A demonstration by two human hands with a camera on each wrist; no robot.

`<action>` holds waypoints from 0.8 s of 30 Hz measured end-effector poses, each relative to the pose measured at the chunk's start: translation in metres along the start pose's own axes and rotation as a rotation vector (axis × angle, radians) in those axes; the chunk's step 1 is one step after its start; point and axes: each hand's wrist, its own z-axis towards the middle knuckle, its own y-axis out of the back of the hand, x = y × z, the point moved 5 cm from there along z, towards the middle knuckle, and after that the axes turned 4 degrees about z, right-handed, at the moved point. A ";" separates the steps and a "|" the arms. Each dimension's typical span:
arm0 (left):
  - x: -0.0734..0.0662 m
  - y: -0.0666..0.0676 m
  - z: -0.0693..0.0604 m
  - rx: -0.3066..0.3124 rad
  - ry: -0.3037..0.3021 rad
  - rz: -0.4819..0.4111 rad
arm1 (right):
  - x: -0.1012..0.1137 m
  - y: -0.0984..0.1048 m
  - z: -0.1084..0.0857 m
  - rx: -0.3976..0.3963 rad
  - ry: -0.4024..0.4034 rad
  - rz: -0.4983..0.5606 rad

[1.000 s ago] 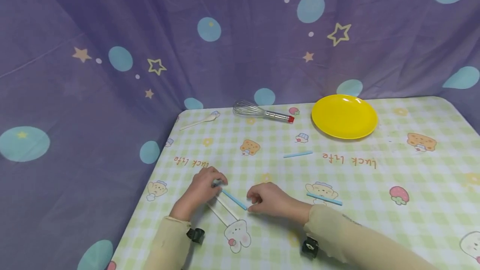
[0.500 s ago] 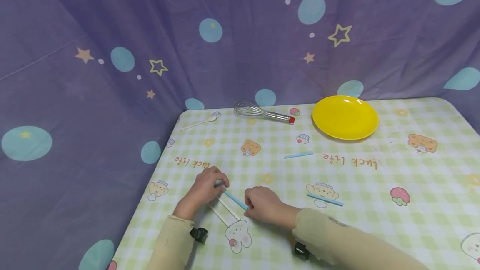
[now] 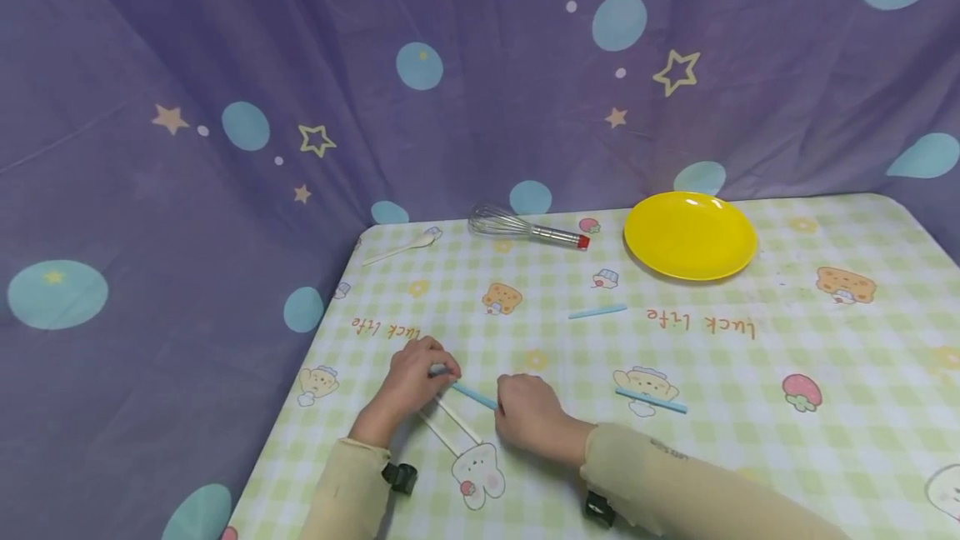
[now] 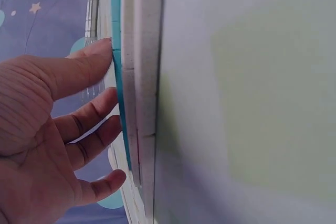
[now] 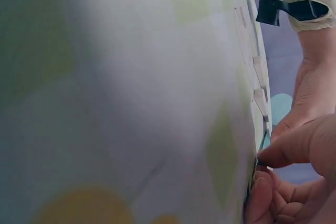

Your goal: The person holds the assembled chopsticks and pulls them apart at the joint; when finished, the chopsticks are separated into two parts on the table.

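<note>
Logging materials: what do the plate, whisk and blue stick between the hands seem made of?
Yellow plate: probably glossy plastic, given the bright highlights near its rim; glazed ceramic is possible.
Whisk: apparently polished metal, given its silvery gleam; the opaque red tip may be plastic.
Blue stick: perhaps matt plastic or painted wood; its even colour leaves this open.

"luck life" x2, upside-dn, on tblcloth

Your slim, straight, light-blue stick slants between your left hand and right hand, each pinching it, its ends hidden. Just beside it, nearer you, two thin white sticks lie roughly parallel, slightly apart.
</note>
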 end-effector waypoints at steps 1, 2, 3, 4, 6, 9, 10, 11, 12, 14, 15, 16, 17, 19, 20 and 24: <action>0.000 0.000 0.000 -0.002 0.002 -0.008 | -0.001 0.001 -0.001 -0.004 -0.018 0.011; 0.000 0.000 0.000 -0.005 0.003 -0.012 | -0.002 0.002 -0.001 -0.006 -0.031 0.021; -0.001 0.000 0.000 -0.008 0.002 -0.017 | -0.003 0.003 -0.001 -0.007 -0.041 0.035; -0.001 0.000 0.000 -0.012 -0.002 -0.020 | -0.004 0.004 -0.001 -0.008 -0.047 0.047; -0.002 0.001 0.000 -0.022 -0.007 -0.023 | -0.007 0.006 -0.001 -0.015 -0.052 0.067; -0.003 0.001 0.001 -0.028 -0.017 -0.024 | -0.012 0.010 -0.002 -0.036 -0.045 0.086; -0.004 0.001 0.002 -0.028 -0.020 -0.027 | -0.015 0.012 -0.002 -0.045 -0.042 0.090; -0.004 0.000 0.002 -0.029 -0.023 -0.028 | -0.017 0.014 -0.003 -0.052 -0.039 0.097; -0.005 0.000 0.003 -0.030 -0.029 -0.032 | -0.018 0.016 -0.004 -0.058 -0.037 0.104; -0.008 0.000 0.005 -0.034 -0.046 -0.045 | -0.021 0.022 -0.006 -0.079 -0.027 0.111; -0.010 0.001 0.006 -0.040 -0.061 -0.054 | -0.023 0.025 -0.007 -0.092 -0.018 0.112; -0.013 0.001 0.006 -0.045 -0.077 -0.067 | -0.024 0.029 -0.008 -0.105 -0.009 0.110; -0.015 0.001 0.007 -0.052 -0.095 -0.079 | -0.025 0.032 -0.010 -0.117 -0.002 0.112; -0.019 0.002 0.009 -0.065 -0.129 -0.108 | -0.028 0.038 -0.012 -0.135 0.000 0.114; -0.021 0.002 0.009 -0.067 -0.144 -0.125 | -0.030 0.041 -0.014 -0.140 -0.003 0.118; -0.031 0.000 0.012 -0.040 -0.178 -0.205 | -0.041 0.051 -0.019 -0.136 -0.049 0.145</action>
